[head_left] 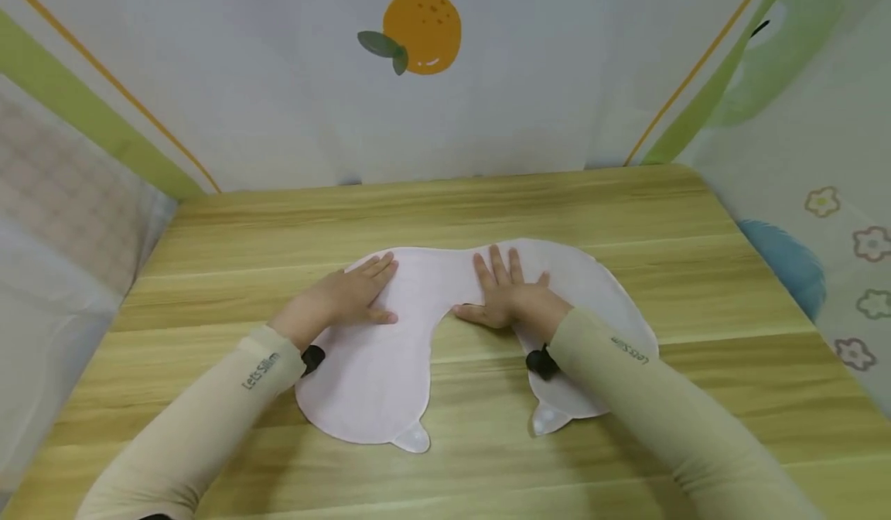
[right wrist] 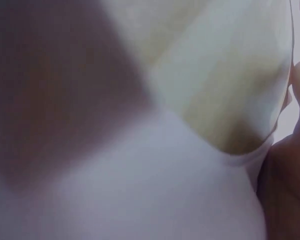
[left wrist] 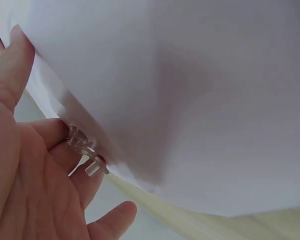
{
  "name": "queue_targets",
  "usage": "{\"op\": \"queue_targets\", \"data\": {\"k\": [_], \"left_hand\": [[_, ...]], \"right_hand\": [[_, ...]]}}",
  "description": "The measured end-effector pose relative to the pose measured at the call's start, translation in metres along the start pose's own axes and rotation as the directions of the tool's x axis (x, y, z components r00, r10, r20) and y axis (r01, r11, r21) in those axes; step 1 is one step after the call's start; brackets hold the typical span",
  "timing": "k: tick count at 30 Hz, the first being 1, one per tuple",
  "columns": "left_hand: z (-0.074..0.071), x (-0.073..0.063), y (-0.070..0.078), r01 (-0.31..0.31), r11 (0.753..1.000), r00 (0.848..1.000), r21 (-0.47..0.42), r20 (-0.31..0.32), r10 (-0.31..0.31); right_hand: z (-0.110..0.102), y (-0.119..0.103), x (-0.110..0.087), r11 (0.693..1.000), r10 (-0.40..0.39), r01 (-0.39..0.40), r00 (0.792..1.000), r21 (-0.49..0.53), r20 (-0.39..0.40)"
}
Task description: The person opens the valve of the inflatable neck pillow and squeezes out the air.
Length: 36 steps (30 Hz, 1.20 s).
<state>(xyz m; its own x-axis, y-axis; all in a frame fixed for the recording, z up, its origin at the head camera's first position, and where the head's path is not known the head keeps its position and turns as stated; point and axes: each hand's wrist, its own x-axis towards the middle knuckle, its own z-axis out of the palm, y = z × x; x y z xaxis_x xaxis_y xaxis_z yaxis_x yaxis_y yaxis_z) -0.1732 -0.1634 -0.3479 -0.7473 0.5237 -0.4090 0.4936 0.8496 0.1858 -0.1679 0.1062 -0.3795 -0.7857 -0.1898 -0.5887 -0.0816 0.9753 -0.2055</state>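
A pale pink, U-shaped cloth piece (head_left: 376, 396) lies spread on the wooden table, its two ends toward me. A small rounded tab (head_left: 414, 437) sticks out at the left end and a similar tab (head_left: 550, 419) at the right one. My left hand (head_left: 348, 295) rests on the upper left curve, fingers extended. On the upper right part lies my right hand (head_left: 504, 295), fingers spread, thumb at the inner edge. In the left wrist view, a clear plastic piece (left wrist: 85, 150) shows between the fingers and the cloth's edge.
The wooden table (head_left: 278, 226) reaches back to a white curtain (head_left: 264, 79) printed with an orange. More printed cloth hangs at both sides. A blue shape (head_left: 786, 268) shows past the table's right edge. Black wrist cameras sit under both wrists, close over the cloth.
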Motion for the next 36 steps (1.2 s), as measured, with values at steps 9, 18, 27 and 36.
{"op": "queue_targets", "data": {"k": [9, 18, 27, 36], "left_hand": [[0.004, -0.003, -0.002, 0.0, 1.0, 1.0, 0.004, 0.005, 0.0], [0.002, -0.001, 0.0, -0.001, 1.0, 1.0, 0.009, 0.006, 0.001], [0.001, 0.0, -0.001, -0.023, 1.0, 1.0, 0.016, -0.014, 0.024], [-0.002, 0.0, 0.003, -0.031, 0.999, 0.999, 0.038, -0.016, 0.032]], "right_hand": [[0.008, 0.012, -0.007, 1.0, 0.019, -0.019, 1.0, 0.016, -0.016], [0.006, 0.024, -0.015, 0.998, 0.041, -0.04, 0.999, 0.038, -0.018], [-0.001, 0.019, -0.041, 0.993, 0.0, 0.005, 0.999, 0.114, -0.047], [0.003, 0.03, -0.054, 0.999, -0.032, 0.036, 0.995, 0.04, -0.092]]}}
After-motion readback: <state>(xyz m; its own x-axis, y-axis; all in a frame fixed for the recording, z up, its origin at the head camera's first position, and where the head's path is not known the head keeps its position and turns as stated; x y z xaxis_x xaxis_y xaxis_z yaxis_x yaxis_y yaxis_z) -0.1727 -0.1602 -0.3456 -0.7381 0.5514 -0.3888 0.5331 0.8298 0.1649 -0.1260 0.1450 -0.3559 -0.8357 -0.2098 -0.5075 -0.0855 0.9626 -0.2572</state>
